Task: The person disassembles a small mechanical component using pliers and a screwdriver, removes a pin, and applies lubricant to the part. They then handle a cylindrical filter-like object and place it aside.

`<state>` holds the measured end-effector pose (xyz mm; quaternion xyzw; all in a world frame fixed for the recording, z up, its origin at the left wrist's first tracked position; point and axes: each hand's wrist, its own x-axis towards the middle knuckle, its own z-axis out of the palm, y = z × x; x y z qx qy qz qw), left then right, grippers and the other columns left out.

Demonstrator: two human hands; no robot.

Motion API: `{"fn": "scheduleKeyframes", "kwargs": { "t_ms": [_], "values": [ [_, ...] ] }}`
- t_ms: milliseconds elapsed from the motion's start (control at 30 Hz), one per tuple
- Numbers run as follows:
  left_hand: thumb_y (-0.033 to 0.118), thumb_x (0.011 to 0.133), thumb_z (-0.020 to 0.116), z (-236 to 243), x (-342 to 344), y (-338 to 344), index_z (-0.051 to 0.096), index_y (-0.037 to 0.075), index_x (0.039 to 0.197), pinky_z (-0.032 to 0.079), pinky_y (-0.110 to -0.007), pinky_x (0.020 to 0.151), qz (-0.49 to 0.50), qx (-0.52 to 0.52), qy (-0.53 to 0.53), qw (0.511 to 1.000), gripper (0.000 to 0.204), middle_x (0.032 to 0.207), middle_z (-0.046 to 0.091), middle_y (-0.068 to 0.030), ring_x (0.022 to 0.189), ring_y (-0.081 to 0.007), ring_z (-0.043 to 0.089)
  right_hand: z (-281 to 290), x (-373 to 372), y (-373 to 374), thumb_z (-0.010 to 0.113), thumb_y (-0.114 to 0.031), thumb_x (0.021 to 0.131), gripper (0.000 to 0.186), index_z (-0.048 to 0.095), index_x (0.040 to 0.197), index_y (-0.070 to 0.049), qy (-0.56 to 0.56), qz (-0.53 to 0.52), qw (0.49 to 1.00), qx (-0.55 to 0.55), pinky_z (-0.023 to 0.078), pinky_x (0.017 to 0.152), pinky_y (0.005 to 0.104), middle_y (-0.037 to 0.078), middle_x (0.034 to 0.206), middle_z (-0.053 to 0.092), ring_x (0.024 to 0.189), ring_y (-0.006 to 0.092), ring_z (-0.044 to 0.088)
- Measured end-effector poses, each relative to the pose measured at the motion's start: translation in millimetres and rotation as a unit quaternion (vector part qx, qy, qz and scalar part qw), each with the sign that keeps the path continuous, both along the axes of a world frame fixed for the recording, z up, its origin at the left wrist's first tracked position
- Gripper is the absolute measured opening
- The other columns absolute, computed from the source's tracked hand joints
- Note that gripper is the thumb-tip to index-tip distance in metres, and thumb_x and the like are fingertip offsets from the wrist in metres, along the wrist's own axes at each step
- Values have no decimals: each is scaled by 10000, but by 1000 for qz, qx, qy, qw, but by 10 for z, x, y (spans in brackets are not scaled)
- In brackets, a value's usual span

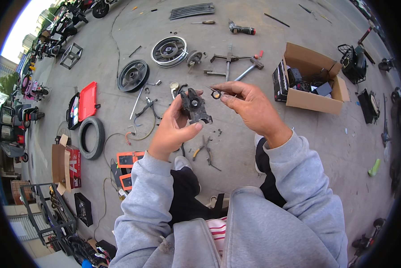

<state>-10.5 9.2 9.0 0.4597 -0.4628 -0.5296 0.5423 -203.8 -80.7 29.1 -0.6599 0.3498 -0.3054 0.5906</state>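
Observation:
My left hand [166,130] is closed around a black bracket-like part [194,107] that has a round hole in its middle. Just right of it, my right hand [257,109] pinches a small dark ring-shaped piece [216,94] between thumb and fingers. The two parts are held close together but apart. On the ground below lie pliers with yellow and dark handles [203,149], near some tiny loose pieces [217,132]. A lever with a cable [147,106] lies to the left of my left hand.
Ahead lie a silver-rimmed wheel [169,51], a black wheel [133,75], a hammer [250,68] and a cordless drill [241,29]. An open cardboard box [314,102] stands right. To the left are a tire [92,138], a red-lidded case [88,102] and an orange-and-black organizer [125,159].

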Motion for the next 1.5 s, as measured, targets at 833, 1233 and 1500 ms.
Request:
{"fn": "scheduleKeyframes", "kwargs": {
  "t_ms": [833,1233,1500],
  "values": [
    [40,709,697,-215,57,-73,346,20,1397,380,-421,1071,-86,18,75,993,773,1413,404,-146,1284,-291,464,-160,22,69,547,-108,848,216,636,1044,-111,325,-41,901,-283,501,694,434,121,909,679,841,317,651],
    [-14,658,598,-399,180,-139,410,36,1352,397,-374,1018,-118,139,37,983,721,1285,503,-129,1147,-246,540,-200,-26,75,529,-35,821,399,615,1203,-114,416,11,858,-302,516,687,431,128,933,675,839,323,659],
    [7,652,582,-461,243,-116,431,51,1345,417,-381,1000,-105,196,82,971,711,1259,519,-119,1131,-246,550,-244,-44,55,531,-36,827,299,618,1111,-69,315,21,887,-337,511,699,459,160,920,661,857,352,648]
  ]
}}
